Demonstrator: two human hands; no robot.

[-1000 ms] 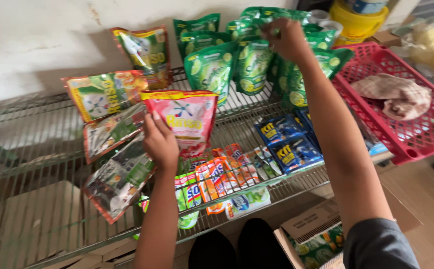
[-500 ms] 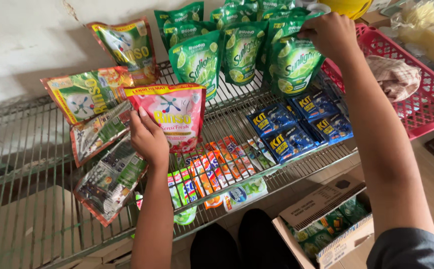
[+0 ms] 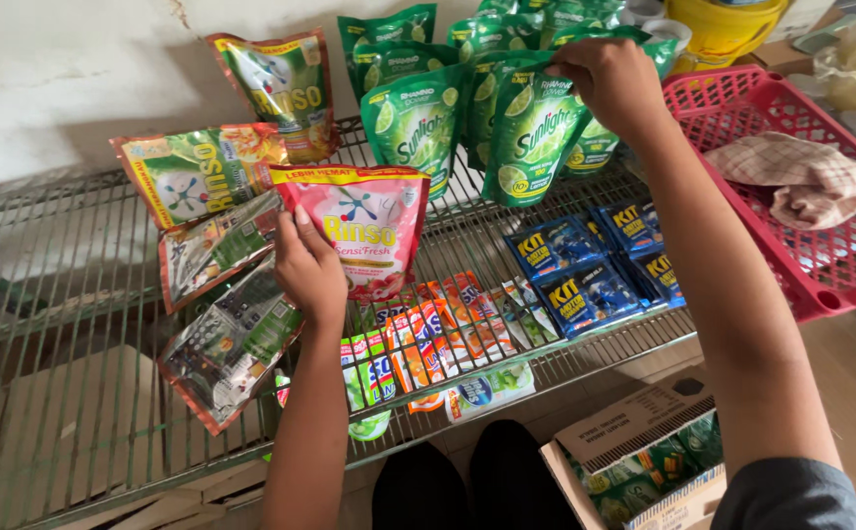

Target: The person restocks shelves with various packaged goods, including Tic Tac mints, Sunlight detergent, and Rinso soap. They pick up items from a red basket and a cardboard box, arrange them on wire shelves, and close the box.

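My left hand [image 3: 308,267] grips the lower left edge of a pink and red detergent pouch [image 3: 369,228], held upright over the green wire shelf [image 3: 75,294]. My right hand [image 3: 613,80] pinches the top of a green dish-soap pouch [image 3: 534,137] at the back of the shelf, among several like green pouches [image 3: 416,118]. Orange and green detergent pouches [image 3: 197,172] stand and lie left of the pink one. Small sachet strips [image 3: 448,329] lie just below my left hand.
Blue sachet packs [image 3: 590,265] lie at the shelf's front right. A red plastic crate [image 3: 821,265] holding a checked cloth [image 3: 801,177] sits to the right. A yellow bucket [image 3: 727,25] stands behind. An open cardboard box [image 3: 644,456] of green packets rests on the floor.
My right hand has drawn a green pouch nearer and lower from the back row. My left hand still holds the pink pouch in about the same spot.
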